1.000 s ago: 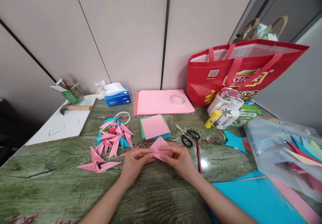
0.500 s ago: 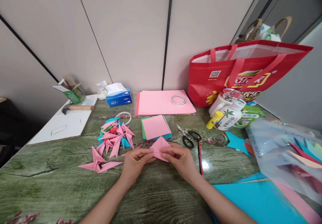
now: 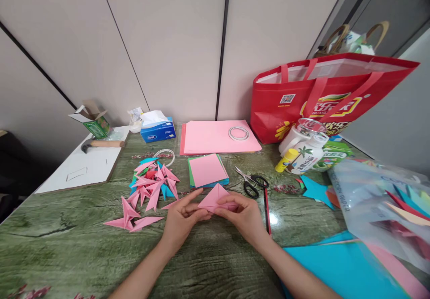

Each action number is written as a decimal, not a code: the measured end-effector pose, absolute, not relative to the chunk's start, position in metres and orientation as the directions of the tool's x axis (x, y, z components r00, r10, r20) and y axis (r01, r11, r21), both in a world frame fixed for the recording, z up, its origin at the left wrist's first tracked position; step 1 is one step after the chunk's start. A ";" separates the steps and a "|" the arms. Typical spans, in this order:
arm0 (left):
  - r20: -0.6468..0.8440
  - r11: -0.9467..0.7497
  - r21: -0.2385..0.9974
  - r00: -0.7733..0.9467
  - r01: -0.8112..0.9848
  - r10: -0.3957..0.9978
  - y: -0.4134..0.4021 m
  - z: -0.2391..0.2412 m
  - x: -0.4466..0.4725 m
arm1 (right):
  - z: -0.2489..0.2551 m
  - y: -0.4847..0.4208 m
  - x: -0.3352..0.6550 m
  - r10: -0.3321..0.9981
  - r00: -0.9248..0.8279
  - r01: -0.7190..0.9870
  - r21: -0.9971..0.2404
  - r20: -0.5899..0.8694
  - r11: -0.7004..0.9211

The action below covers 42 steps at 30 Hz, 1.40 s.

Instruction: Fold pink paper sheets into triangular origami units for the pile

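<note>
A folded pink paper piece [image 3: 215, 197] is held just above the green table [image 3: 67, 241], between both my hands. My left hand [image 3: 181, 218] pinches its left corner, index finger stretched out along the edge. My right hand [image 3: 243, 214] grips its right side with curled fingers. Left of my hands lies a heap of folded pink and blue paper shapes [image 3: 151, 185]. Just behind the held piece sits a stack of small square sheets [image 3: 207, 169], pink on top.
Scissors [image 3: 251, 182] and a red pencil [image 3: 266, 207] lie right of my hands. Further back are large pink sheets [image 3: 218, 137] with a tape ring [image 3: 238, 133], a tissue box [image 3: 157, 129], a red bag [image 3: 322, 97], bottles [image 3: 304, 149], a plastic bag [image 3: 379, 205] and blue paper [image 3: 339, 263].
My left index finger has straightened out along the paper's edge, and the pink piece has tilted a little flatter. Both hands stay in the same place.
</note>
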<state>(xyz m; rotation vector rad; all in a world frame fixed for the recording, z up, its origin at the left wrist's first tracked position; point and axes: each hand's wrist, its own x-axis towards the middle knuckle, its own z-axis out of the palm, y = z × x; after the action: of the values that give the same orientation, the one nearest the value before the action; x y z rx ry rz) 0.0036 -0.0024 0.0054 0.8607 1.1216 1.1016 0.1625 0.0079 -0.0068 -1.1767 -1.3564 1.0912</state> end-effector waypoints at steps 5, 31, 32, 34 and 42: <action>-0.269 0.270 0.940 0.033 -0.210 0.963 0.000 0.005 0.001 | -0.004 0.007 0.162 0.993 -0.029 0.103 -0.987 0.119 0.121; -0.275 0.300 0.925 0.133 -0.235 0.952 0.000 0.000 -0.003 | -0.013 0.010 0.165 0.995 -0.051 0.103 -0.990 0.091 0.096; -0.276 0.299 0.930 0.130 -0.214 0.952 0.000 0.001 -0.003 | -0.013 0.010 0.165 0.993 -0.056 0.116 -0.987 0.105 0.110; -0.263 0.284 0.944 0.137 -0.166 0.955 0.001 0.005 -0.003 | -0.012 0.010 0.166 0.987 -0.075 0.152 -0.977 0.140 0.150; -0.283 0.370 0.912 0.380 -0.176 0.880 -0.001 0.000 -0.004 | -0.010 0.007 0.166 0.971 -0.168 0.267 -0.940 0.171 0.212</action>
<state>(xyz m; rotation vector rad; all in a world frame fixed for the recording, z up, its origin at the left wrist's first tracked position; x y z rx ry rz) -0.0042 -0.0008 -0.0003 0.9363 0.9226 0.8181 0.1663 0.0073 -0.0099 -1.1916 -1.6131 1.0131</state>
